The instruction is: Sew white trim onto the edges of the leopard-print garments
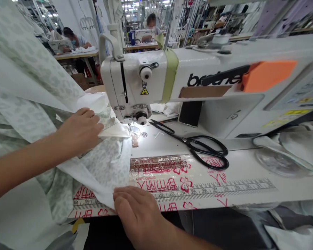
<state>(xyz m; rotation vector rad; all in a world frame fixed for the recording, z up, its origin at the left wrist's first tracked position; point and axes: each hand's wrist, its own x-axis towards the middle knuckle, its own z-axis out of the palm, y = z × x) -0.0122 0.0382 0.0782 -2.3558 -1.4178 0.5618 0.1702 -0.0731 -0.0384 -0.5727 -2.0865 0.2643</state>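
My left hand [79, 132] lies flat on the pale green printed cloth [106, 166], with the fingers close together, and it is pressing, not gripping. My right hand [137, 211] sits at the white folded edge [94, 182] of this cloth, near the front of the table. The fingers are curved over it, but I cannot tell if they pinch the edge or only push it down. The cloth comes from my left side, crosses the table and goes under the presser foot [130, 127] of the Brother sewing machine [135, 83], so I judge that I am guiding a seam at this moment. For the next move, it seems the layers need to stay flat and the edge needs to stay straight in front of the needle. The black-handled scissors [195, 147] lie on the table top [289, 180] to the right of the foot, apart from my hands (I think this part does not need them). A printed ruler [211, 190] with red marks runs along the table under my right hand. Behind the machine, a co-worker [78, 41] and another co-worker [152, 34] sit at their own tables.
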